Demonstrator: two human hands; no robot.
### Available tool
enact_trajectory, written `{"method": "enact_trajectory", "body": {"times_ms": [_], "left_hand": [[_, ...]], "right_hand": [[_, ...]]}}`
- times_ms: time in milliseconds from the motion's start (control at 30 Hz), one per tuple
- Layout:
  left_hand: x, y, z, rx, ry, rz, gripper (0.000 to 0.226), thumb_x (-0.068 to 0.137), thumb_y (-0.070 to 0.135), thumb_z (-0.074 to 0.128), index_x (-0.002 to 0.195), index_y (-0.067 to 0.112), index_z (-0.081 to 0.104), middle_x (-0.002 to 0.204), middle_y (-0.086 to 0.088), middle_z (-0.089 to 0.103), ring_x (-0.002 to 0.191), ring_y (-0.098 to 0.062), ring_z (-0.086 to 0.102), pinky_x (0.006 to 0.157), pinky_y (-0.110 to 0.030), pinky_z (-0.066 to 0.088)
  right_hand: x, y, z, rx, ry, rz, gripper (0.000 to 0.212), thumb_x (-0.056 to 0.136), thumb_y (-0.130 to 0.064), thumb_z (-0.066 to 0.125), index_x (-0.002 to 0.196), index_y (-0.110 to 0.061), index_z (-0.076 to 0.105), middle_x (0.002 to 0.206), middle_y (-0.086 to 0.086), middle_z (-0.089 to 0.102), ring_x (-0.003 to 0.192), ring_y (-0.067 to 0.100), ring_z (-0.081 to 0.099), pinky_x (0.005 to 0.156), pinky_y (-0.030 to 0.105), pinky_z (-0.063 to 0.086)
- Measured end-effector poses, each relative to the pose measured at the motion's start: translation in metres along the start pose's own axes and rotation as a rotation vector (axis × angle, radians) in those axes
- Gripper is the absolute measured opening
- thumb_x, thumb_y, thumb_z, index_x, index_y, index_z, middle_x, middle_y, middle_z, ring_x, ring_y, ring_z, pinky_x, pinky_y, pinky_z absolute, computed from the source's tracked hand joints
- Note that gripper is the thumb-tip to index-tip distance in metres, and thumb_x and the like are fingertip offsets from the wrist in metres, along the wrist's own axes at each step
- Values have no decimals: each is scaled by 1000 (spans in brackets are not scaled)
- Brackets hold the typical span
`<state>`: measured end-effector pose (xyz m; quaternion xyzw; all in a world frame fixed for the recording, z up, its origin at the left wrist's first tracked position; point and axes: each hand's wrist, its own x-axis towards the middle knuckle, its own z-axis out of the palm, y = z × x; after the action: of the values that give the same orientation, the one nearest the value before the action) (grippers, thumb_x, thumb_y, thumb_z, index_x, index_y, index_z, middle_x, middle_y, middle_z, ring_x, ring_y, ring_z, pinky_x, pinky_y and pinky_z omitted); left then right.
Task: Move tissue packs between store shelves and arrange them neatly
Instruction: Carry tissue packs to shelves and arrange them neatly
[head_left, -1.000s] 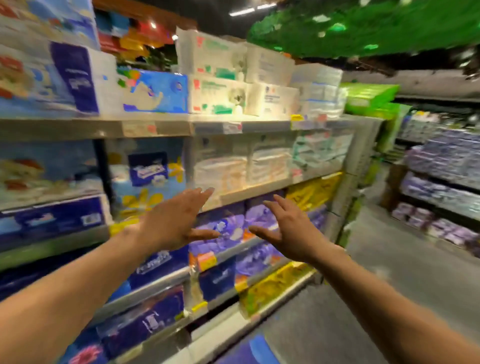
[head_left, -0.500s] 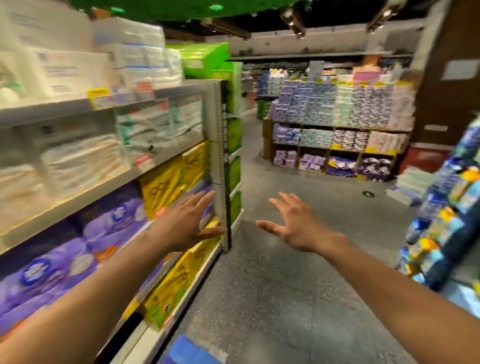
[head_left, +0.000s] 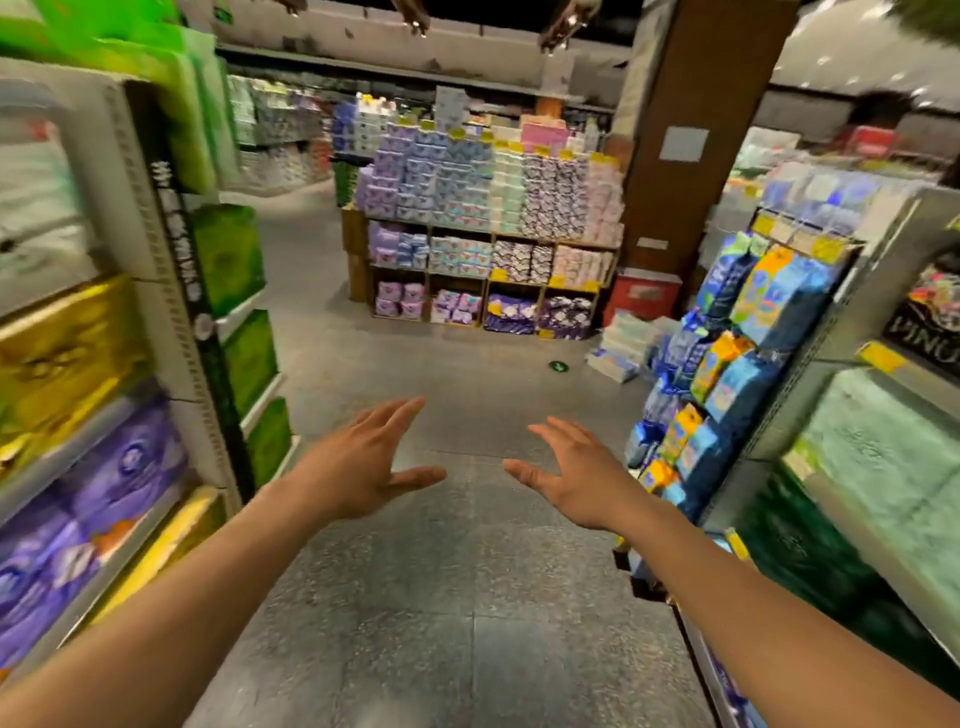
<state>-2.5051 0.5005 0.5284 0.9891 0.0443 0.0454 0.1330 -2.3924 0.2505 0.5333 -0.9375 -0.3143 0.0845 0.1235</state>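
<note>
My left hand (head_left: 358, 462) and my right hand (head_left: 574, 475) are stretched out in front of me over the grey aisle floor, palms facing each other, fingers spread and straight, holding nothing. The left shelf unit (head_left: 130, 260) carries purple tissue packs (head_left: 88, 519), yellow packs (head_left: 62, 364) and green packs (head_left: 228, 254). To my right, a shelf unit (head_left: 878, 338) holds pale green tissue packs (head_left: 883, 467), with blue and orange hanging packs (head_left: 753, 332) on its end.
A wooden display rack (head_left: 493, 249) stacked with purple, blue and pink tissue packs stands across the aisle ahead. A brown pillar (head_left: 685, 130) rises beside it, with a red bin (head_left: 641, 296) and white packs on the floor (head_left: 623, 348) at its base.
My view has swung right, away from the left shelf toward the open aisle. Both hands stayed out in front, spread and empty, and are now over the floor.
</note>
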Motion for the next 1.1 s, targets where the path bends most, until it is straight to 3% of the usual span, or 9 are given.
{"method": "enact_trajectory", "body": {"times_ms": [167, 300, 533, 633, 1100], "left_hand": [[161, -37, 13, 1, -42, 110, 100, 84, 80, 42, 161, 31, 0, 168, 2, 13, 150, -21, 23, 120, -36, 25], [288, -56, 7, 15, -59, 226, 114, 71, 95, 23, 161, 27, 6, 167, 1, 19, 149, -19, 25, 121, -35, 24], [500, -55, 27, 22, -141, 418, 108, 77, 87, 32, 162, 23, 7, 167, -3, 18, 151, -20, 23, 121, -29, 19], [596, -57, 57, 30, -157, 472, 117, 71, 95, 22, 161, 22, 8, 166, -5, 21, 150, -22, 26, 121, -32, 22], [1023, -74, 105, 20, -275, 433, 108, 76, 89, 27, 161, 30, -1, 168, -2, 11, 154, -20, 15, 124, -37, 20]], "right_hand": [[128, 50, -10, 32, 49, 119, 86, 93, -73, 41, 160, -23, 25, 169, 3, 16, 155, 22, 14, 125, 43, 19], [216, 86, -37, 90, 108, 228, 83, 94, -71, 44, 158, -22, 28, 168, 4, 18, 155, 21, 14, 124, 46, 20], [356, 179, -58, 112, 176, 397, 83, 93, -74, 40, 158, -22, 30, 167, 4, 24, 154, 21, 19, 124, 40, 21], [418, 225, -54, 140, 154, 446, 85, 93, -75, 39, 160, -24, 25, 168, 3, 19, 155, 21, 14, 125, 42, 19], [774, 426, -140, 147, 78, 513, 86, 93, -75, 35, 161, -25, 21, 170, 4, 13, 156, 24, 9, 124, 52, 18]]}}
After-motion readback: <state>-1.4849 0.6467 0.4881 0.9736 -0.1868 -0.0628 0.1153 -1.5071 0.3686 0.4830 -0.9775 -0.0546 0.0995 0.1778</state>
